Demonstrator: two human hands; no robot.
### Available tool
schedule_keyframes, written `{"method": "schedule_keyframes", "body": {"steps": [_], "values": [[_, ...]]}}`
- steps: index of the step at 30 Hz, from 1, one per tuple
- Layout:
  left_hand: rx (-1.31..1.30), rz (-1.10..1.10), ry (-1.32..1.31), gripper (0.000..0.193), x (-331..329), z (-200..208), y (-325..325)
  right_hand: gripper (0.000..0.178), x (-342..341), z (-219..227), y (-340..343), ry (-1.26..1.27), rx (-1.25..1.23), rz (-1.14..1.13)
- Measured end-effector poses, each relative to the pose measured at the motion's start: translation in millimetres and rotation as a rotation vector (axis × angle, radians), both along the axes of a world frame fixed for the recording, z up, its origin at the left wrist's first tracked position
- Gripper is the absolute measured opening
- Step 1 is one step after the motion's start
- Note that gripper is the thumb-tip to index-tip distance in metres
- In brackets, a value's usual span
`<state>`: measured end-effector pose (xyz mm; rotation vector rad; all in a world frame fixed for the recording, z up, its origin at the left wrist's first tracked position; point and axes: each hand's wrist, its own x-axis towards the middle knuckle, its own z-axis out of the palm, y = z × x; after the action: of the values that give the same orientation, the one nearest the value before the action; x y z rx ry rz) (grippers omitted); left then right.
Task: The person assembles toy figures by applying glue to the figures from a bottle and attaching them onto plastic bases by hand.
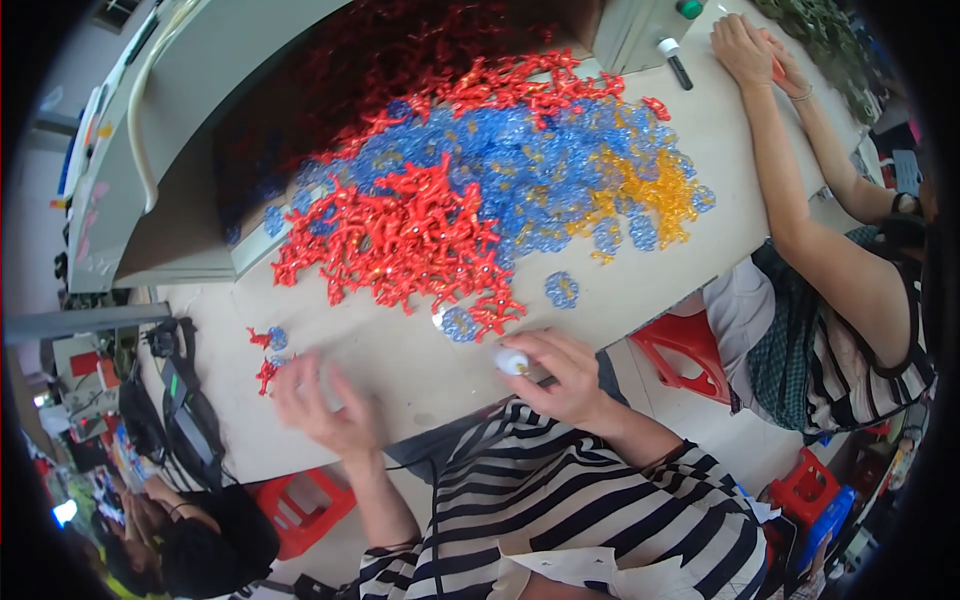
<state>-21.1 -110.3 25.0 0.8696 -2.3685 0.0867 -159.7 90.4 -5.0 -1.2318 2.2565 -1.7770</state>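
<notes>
using two hands (325,405) (568,380), one bottle (511,361) in right, two red figures (259,338) near left

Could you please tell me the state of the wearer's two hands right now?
Left hand: open but blurred, near a small red figure; nothing visible in it.
Right hand: holding a small white bottle.

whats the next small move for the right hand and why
Perhaps bring the white bottle to the blue piece at the near edge of the red pile: the right hand holds the bottle, and that piece lies close by.
</notes>
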Motion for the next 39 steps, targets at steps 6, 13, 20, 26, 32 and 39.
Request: {"method": "schedule_keyframes", "body": {"steps": [6, 13, 20, 26, 32, 39], "values": [[0.478, -0.362, 0.078, 0.028, -55.6, -3.7, 55.0, 0.032, 2.0, 3.6, 6.2, 0.006, -0.030, 0.028], [0.580, -0.408, -0.042, 0.035, -57.1, -5.0, 66.9, 0.031, 0.2, -3.7, 16.9, -0.099, -0.087, 0.030], [0.399, -0.457, -0.158, 0.035, -79.6, 5.5, 81.3, 0.032, 5.2, -8.4, 26.1, -0.278, -0.123, 0.066], [0.547, -0.545, -0.019, 0.034, -78.1, -2.0, 86.7, 0.031, 5.8, -10.2, 30.6, -0.380, -0.249, -0.003], [1.096, -0.465, 0.409, 0.030, -55.2, 6.7, 91.3, 0.032, 8.4, -13.1, 33.0, -0.357, -0.221, 0.008], [1.925, -0.338, 0.697, 0.017, -2.3, 10.9, 91.1, 0.035, 15.4, 6.7, 32.5, -0.464, -0.095, 0.054]]}}
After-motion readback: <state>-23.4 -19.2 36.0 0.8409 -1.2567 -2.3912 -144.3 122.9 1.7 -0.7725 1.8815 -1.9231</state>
